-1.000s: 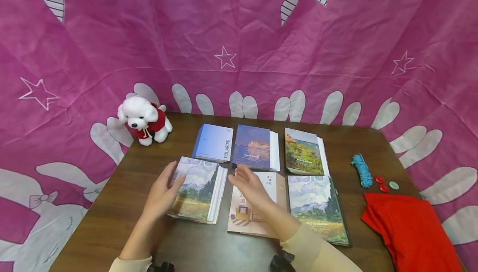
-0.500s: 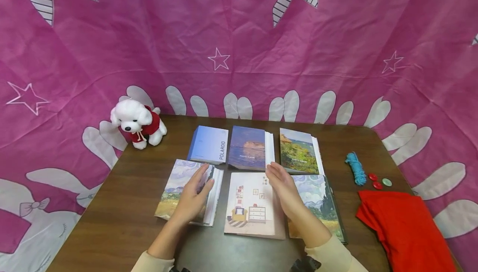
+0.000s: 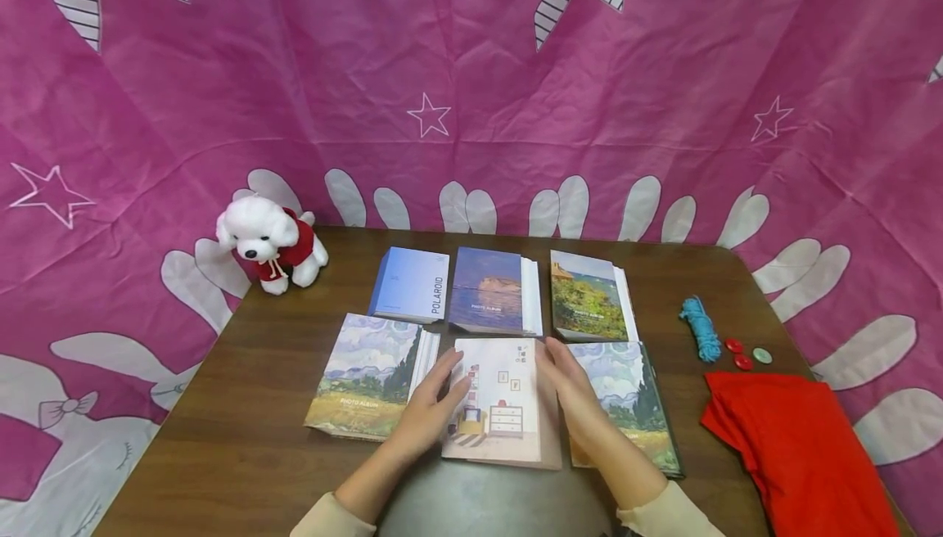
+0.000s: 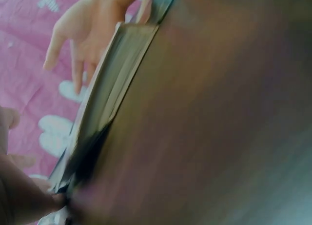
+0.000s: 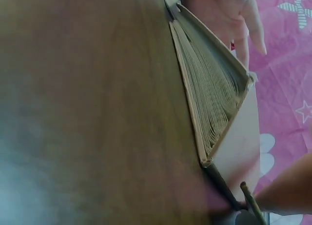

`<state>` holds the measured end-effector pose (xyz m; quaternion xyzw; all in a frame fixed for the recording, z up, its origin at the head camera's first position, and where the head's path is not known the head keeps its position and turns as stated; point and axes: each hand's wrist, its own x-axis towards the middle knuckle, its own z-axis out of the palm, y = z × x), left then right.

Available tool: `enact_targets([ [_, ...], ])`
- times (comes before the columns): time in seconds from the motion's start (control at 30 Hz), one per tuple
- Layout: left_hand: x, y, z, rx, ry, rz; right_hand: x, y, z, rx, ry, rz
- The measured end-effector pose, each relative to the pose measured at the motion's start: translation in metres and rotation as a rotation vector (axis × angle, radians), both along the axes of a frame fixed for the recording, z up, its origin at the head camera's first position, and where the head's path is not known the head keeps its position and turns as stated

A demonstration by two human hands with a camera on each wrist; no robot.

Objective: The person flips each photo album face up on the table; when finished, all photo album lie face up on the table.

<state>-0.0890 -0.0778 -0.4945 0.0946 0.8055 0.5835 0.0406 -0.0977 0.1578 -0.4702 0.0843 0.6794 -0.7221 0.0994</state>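
Observation:
A cream photo album [image 3: 508, 398] with an armchair and drawer chest drawn on its cover lies between my two hands. My left hand [image 3: 425, 414] is at its left edge, thumb over the cover's margin. Along the spine side, my right hand [image 3: 579, 399] has its fingers stretched forward. The right wrist view shows the album's page block [image 5: 209, 88] spread like a wedge between its covers, with the left hand [image 5: 226, 12] beyond it, fingers extended. The right hand [image 4: 87, 34] also appears with straight fingers in the left wrist view.
Landscape albums flank it at left [image 3: 364, 381] and right [image 3: 626, 406]. Behind stand a blue Polaroid album [image 3: 412, 283], a sea-cliff album [image 3: 486, 291] and a garden album [image 3: 589, 295]. Further out are a plush dog [image 3: 272, 242], blue yarn [image 3: 700, 328], buttons [image 3: 762, 355] and red cloth [image 3: 799, 447].
Both hands have moved right from the left landscape album to the cream album and come in along its two sides. The left landscape album sits slightly further left in view, as the head view has shifted.

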Motion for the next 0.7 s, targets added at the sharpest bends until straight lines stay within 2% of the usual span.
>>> enact_targets([
  [0.1,0.006,0.007,-0.003,0.014,-0.012,0.0,0.005,0.0,0.0,-0.031,0.012,0.025],
  [0.2,0.01,0.013,-0.005,-0.013,-0.001,-0.016,0.01,0.0,-0.001,-0.081,0.032,0.05],
  [0.33,0.011,0.02,-0.005,-0.04,-0.002,-0.032,0.012,0.0,-0.003,-0.134,0.046,0.04],
  [0.5,0.008,0.029,-0.003,-0.081,0.006,-0.046,0.008,-0.002,-0.004,-0.148,0.04,-0.065],
  [0.63,0.009,0.037,-0.001,-0.097,0.015,-0.059,0.001,-0.001,-0.001,-0.077,0.038,-0.182],
  [0.7,0.008,0.042,0.002,-0.09,0.009,-0.068,-0.003,0.001,0.003,-0.055,0.053,-0.192],
])
